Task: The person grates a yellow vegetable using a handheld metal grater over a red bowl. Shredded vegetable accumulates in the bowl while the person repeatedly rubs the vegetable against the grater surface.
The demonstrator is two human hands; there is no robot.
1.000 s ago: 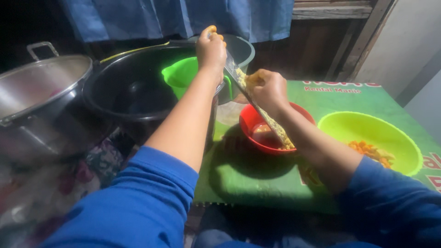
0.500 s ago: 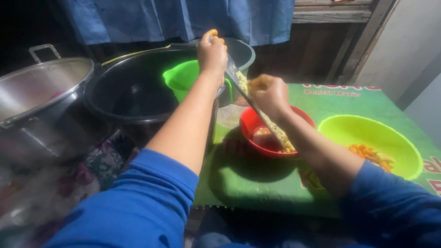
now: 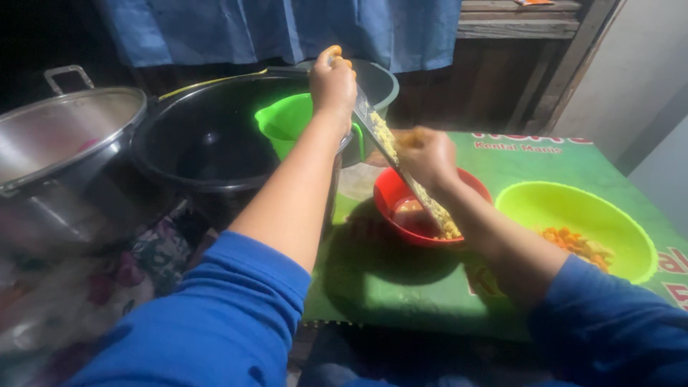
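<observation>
- Left hand (image 3: 333, 82): fingers curled tight around the top end of a slanted metal grater (image 3: 401, 172).
- Right hand (image 3: 425, 154): closed on a small yellowish piece, pressed against the grater's face.
- Grater: tilted, its lower end in the red bowl (image 3: 401, 218), pale shreds clinging to it.
- Green bowl (image 3: 573, 215): just right of the red bowl, holding orange pieces.
- Black basin (image 3: 208, 143) and steel pot (image 3: 57, 143): to the left.
</observation>
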